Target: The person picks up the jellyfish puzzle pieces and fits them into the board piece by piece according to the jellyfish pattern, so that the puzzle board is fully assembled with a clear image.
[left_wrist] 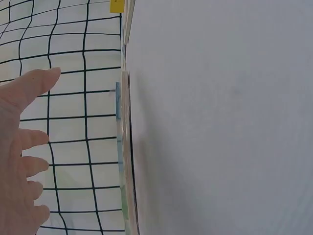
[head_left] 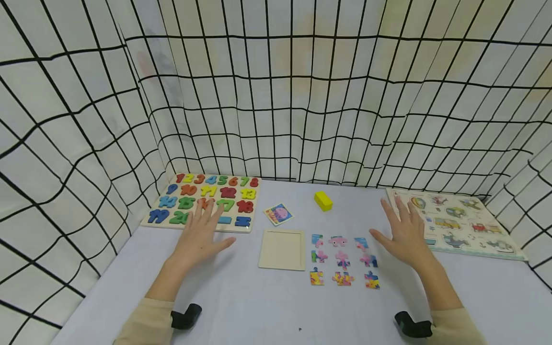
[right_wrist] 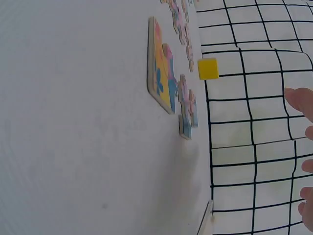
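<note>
My left hand (head_left: 200, 239) is held over the near edge of a wooden number board (head_left: 233, 229), fingers spread and nothing in them. Its thumb (left_wrist: 41, 82) stands apart from the fingers in the left wrist view. My right hand (head_left: 405, 237), also spread and holding nothing, is beside the left edge of a picture board (head_left: 472, 239). Between the hands lie a shallow square wooden tray (head_left: 281, 250) and, to its right, several loose jigsaw pieces (head_left: 342, 258) set out in rows. The right wrist view shows a piece (right_wrist: 160, 68) close up and only fingertips (right_wrist: 299, 100) of that hand.
Behind the tray lies a small square picture card (head_left: 278, 214). A yellow block (head_left: 323, 201) stands farther back. Black netting (head_left: 292, 96) over white cloth walls the table's back and sides. Dark wrist straps (head_left: 186, 317) show by both sleeves.
</note>
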Demonstrator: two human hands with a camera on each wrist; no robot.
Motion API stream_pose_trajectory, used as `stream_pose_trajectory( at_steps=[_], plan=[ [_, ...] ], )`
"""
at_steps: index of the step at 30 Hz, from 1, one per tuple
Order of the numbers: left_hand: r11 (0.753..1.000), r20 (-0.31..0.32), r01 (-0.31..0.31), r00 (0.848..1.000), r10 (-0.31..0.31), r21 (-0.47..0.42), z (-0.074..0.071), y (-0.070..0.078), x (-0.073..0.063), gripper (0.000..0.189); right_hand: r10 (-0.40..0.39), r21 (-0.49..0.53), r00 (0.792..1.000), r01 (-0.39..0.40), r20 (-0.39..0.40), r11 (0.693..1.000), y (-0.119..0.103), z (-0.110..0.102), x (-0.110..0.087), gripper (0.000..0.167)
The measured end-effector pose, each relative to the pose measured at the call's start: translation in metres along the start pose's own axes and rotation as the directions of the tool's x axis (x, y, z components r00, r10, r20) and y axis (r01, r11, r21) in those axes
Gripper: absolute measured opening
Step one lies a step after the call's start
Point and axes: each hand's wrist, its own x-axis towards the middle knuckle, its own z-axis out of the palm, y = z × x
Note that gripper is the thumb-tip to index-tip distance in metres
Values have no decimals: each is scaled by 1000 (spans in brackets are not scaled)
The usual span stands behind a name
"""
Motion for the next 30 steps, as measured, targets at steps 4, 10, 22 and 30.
stream_pose_trajectory(
  at_steps=[4,10,22,30],
  plan=[
    [999,32,-29,999,30,-28,3,4,0,87,0,12,999,0,48,1000,-7,6,4,77],
    [992,89,-43,995,54,-115,14,14,-1,83,-26,43,994,21,102,999,-18,18,12,72],
    [942,264,30,962,63,-336,30,29,-5,84,-73,157,972,38,225,987,-43,48,25,58],
    [920,277,16,956,101,-393,40,31,-9,79,-98,260,957,25,275,965,-62,63,31,56]
  ],
)
